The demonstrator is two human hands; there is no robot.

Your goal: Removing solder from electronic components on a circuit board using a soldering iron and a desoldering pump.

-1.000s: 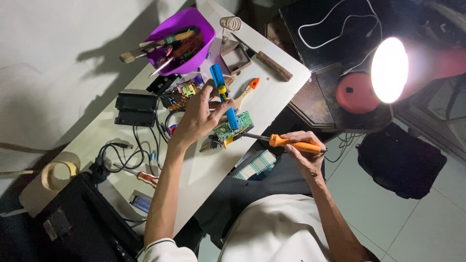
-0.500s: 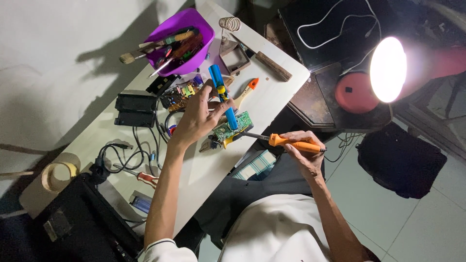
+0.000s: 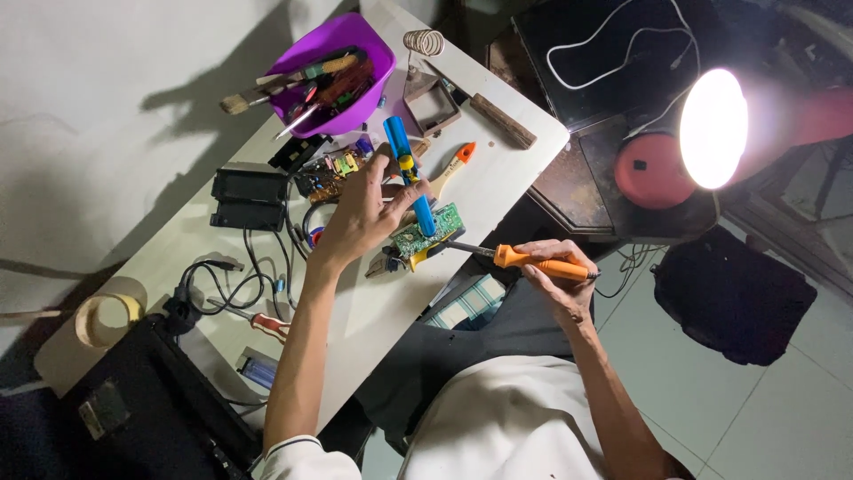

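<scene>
My left hand point(image 3: 362, 212) holds a blue desoldering pump point(image 3: 410, 174) upright-tilted over a small green circuit board point(image 3: 434, 228) near the table's front edge. My right hand point(image 3: 558, 274) grips an orange-handled soldering iron point(image 3: 522, 260), and its dark tip reaches the board's right side. Yellow-handled pliers point(image 3: 410, 258) lie under the board's front edge. The board's left part is hidden by my left hand.
A purple tub point(image 3: 333, 76) of brushes and tools stands at the back of the white table point(image 3: 382, 311). Black adapters point(image 3: 249, 197), cables, a red screwdriver point(image 3: 258, 322), a tape roll point(image 3: 105, 313) and a paintbrush point(image 3: 447, 171) lie around. A bright red lamp point(image 3: 711, 129) shines at the right.
</scene>
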